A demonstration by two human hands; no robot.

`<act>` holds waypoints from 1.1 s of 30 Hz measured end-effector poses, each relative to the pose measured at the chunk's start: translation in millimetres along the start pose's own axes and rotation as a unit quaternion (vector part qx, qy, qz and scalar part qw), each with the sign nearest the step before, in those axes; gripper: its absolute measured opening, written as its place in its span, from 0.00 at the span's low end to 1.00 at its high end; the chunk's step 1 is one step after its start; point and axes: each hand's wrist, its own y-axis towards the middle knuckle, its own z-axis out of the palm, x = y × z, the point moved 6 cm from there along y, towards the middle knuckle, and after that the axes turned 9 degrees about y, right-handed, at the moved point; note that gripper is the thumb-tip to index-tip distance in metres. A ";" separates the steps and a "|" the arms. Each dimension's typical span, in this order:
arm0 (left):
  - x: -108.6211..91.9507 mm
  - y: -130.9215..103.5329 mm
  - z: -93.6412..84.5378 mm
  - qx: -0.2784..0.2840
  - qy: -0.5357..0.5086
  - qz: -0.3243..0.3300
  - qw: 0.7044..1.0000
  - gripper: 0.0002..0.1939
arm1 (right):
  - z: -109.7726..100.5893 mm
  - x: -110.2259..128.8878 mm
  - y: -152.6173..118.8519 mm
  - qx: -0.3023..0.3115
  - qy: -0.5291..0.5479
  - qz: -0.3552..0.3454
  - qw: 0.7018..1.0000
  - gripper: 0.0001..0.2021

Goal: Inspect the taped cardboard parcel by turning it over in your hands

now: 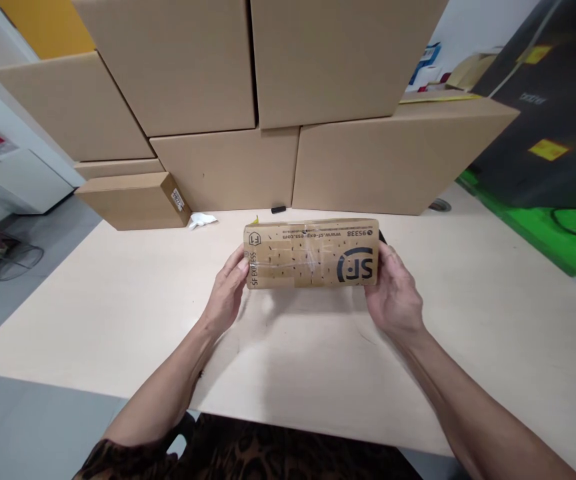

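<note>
Between my two hands is a brown cardboard box (295,261) with black SF Express print, which reads upside down in part, and clear tape across its near face. My left hand (228,287) grips its left end, and my right hand (395,290) grips its right end. The box seems raised off the table, with a shadow under it. Just behind its right end, beside my right fingers, shows a small dark piece (382,237) that I cannot make out. The fingers on the far side are hidden by the box.
Large plain cartons (228,170) are stacked along the back of the pale table (133,300). A flatter carton (133,200) stands back left, with crumpled white paper (202,220) beside it. A small black object (279,209) lies behind the held box. A roll of tape (439,205) sits back right.
</note>
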 end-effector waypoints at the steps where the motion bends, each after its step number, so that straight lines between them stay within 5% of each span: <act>1: -0.8 0.0 -1.5 0.000 0.003 0.008 1.000 0.27 | -0.3 0.9 0.9 -0.002 0.008 -0.003 1.000 0.14; 5: 5.9 0.9 -12.7 -0.057 0.002 0.015 0.998 0.33 | 0.5 1.3 2.7 -0.007 0.006 -0.015 1.000 0.14; 10: 22.8 0.9 -16.5 -0.120 -0.003 -0.075 0.990 0.36 | 1.2 -10.8 0.1 -0.027 -0.030 0.040 0.998 0.19; 16: 16.1 1.6 -6.3 -0.014 0.022 -0.035 0.999 0.33 | 5.5 -11.3 -1.1 0.007 -0.018 0.054 0.998 0.21; 21: 4.4 0.7 -12.6 -0.023 0.055 0.102 0.993 0.37 | 5.0 -0.7 0.7 0.014 0.020 0.009 1.000 0.17; 27: 1.9 0.5 -7.8 -0.040 0.051 0.046 0.997 0.33 | 2.7 -12.0 -0.4 0.005 -0.003 0.040 0.999 0.15; 33: -5.9 -1.3 -3.8 -0.036 0.065 0.098 0.992 0.35 | 2.1 -13.5 0.7 0.020 0.020 0.030 0.999 0.16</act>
